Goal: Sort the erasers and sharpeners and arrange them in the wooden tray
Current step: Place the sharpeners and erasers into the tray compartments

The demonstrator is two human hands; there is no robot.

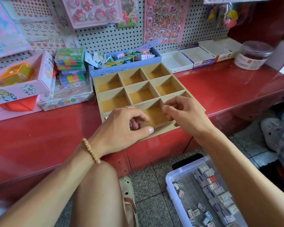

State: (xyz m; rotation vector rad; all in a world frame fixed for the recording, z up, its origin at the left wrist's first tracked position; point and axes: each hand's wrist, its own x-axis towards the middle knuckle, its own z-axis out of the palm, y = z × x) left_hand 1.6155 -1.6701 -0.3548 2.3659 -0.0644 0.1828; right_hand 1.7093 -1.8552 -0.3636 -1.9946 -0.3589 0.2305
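Little can be read here. The blue-and-white box [202,60] at the back of the shelf carries a red logo patch and a white line that starts with "2B"; the rest of that line is too small to make out. The white box [224,56] beside it and the clear jar [252,54] each bear a red logo patch with illegible lettering. Print on the hanging sticker sheets, the pink box [21,89] and the small packs in the plastic bin [203,192] is too blurred to read.

Bright, even daylight is filling the scene. The glossy red bench [228,89] is throwing back pale glare on its right side. Wide-angle distortion is bending the edges, and the corners are smearing into blur.
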